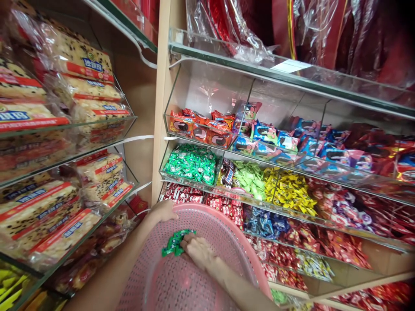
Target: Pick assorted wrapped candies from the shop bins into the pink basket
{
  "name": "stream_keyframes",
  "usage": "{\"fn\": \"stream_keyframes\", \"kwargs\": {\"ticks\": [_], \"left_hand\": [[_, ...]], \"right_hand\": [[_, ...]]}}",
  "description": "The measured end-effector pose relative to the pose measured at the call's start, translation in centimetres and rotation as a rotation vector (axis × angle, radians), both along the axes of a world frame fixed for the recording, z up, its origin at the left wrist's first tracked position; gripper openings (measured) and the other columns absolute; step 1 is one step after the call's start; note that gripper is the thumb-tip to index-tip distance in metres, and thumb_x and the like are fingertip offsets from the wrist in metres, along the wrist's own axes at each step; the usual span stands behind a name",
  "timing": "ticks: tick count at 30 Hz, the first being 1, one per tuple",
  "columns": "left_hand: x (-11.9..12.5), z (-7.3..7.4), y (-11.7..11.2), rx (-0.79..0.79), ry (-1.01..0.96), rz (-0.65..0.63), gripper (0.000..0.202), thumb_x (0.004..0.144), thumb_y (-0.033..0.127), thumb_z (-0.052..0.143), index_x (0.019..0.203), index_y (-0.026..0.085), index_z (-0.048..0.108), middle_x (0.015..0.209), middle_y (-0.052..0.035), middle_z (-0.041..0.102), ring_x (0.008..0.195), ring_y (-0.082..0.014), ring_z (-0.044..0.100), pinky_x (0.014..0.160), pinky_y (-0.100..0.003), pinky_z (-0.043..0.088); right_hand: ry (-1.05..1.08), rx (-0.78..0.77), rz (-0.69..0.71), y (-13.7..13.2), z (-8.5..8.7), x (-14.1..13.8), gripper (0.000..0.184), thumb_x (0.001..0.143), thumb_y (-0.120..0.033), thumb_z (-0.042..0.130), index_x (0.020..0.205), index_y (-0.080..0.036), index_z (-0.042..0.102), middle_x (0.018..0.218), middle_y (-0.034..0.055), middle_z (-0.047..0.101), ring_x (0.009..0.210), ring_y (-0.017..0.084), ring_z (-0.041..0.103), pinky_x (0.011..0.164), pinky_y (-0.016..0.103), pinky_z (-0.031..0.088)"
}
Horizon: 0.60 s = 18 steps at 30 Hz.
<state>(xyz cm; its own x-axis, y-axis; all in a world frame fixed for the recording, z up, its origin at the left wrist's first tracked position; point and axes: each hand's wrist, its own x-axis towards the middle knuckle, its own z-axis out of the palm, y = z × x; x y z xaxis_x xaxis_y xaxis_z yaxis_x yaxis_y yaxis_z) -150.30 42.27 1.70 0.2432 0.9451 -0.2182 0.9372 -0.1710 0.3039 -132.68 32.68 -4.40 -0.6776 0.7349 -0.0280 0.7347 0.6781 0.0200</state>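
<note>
My left hand [164, 211] is closed on the far left rim of a pink perforated plastic basket [223, 212]. Inside the basket is my right hand [198, 251], its fingers curled over a clump of green-wrapped candies [177, 242]. Some of these candies stick out to the left of the fingers, close to the basket's inner wall; how many lie under the hand is hidden. Beyond the rim, a glass-fronted bin holds a heap of similar green candies [192, 164].
Glass shelf edges [288, 162] jut out beyond the basket. Yellow candies [288, 192], light-green candies [249, 177] and blue-wrapped snacks [266, 131] fill other compartments. At left, packaged puffed-rice bars [90, 65] are stacked on shelves. Red plastic-wrapped goods [227, 26] stand above.
</note>
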Motion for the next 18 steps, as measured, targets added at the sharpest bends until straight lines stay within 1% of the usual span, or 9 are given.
{"fn": "stream_keyframes", "kwargs": {"ticks": [4,9,12,15,17,18], "left_hand": [[-0.1,0.1,-0.2,-0.011,-0.007,0.009,0.038,0.057,0.045,0.062,0.085,0.019,0.065,0.085,-0.0063,0.069,0.073,-0.0181,0.062,0.055,-0.022,0.038],[-0.1,0.1,-0.3,0.002,-0.008,-0.002,0.038,0.055,0.046,0.062,0.083,0.02,0.064,0.085,-0.0064,0.069,0.075,-0.019,0.062,0.053,-0.023,0.036],[-0.1,-0.2,-0.3,0.007,-0.01,0.009,0.039,0.054,0.046,0.062,0.083,0.02,0.064,0.085,-0.0062,0.069,0.074,-0.0192,0.062,0.052,-0.023,0.035],[0.0,-0.4,-0.3,0.012,-0.017,0.018,0.04,0.053,0.046,0.062,0.084,0.02,0.064,0.085,-0.0058,0.068,0.074,-0.0189,0.061,0.053,-0.023,0.035],[-0.1,-0.4,-0.2,0.012,-0.028,0.006,0.039,0.054,0.046,0.062,0.083,0.02,0.064,0.084,-0.005,0.069,0.074,-0.0186,0.061,0.053,-0.023,0.035],[-0.2,-0.5,-0.2,0.009,-0.033,0.002,0.038,0.054,0.046,0.062,0.083,0.02,0.064,0.083,-0.0045,0.069,0.074,-0.0185,0.061,0.053,-0.023,0.035]], "right_hand": [[0.006,-0.003,-0.071,0.0,0.0,-0.5,0.016,0.081,-0.029,0.05,0.092,-0.019,0.055,0.092,0.0045,0.06,0.09,0.019,0.054,0.076,0.029,0.043],[0.002,0.001,-0.129,-0.1,0.4,-1.0,0.013,0.083,-0.027,0.048,0.092,-0.019,0.054,0.092,0.0045,0.061,0.088,0.019,0.055,0.074,0.029,0.043],[-0.012,-0.012,-0.159,-0.2,0.2,-1.3,0.012,0.083,-0.024,0.047,0.091,-0.019,0.055,0.092,0.0046,0.061,0.088,0.019,0.056,0.073,0.029,0.043],[0.004,0.002,-0.169,-0.3,0.0,-1.3,0.014,0.083,-0.029,0.048,0.089,-0.019,0.055,0.092,0.0048,0.061,0.088,0.02,0.056,0.073,0.029,0.043],[0.037,0.024,-0.147,-0.4,0.5,-1.2,0.02,0.084,-0.037,0.046,0.087,-0.019,0.055,0.089,0.0051,0.061,0.087,0.02,0.056,0.072,0.03,0.043],[0.058,0.043,-0.134,-0.4,1.2,-1.2,0.023,0.084,-0.04,0.045,0.086,-0.019,0.055,0.088,0.0053,0.061,0.086,0.021,0.056,0.072,0.03,0.043]]}}
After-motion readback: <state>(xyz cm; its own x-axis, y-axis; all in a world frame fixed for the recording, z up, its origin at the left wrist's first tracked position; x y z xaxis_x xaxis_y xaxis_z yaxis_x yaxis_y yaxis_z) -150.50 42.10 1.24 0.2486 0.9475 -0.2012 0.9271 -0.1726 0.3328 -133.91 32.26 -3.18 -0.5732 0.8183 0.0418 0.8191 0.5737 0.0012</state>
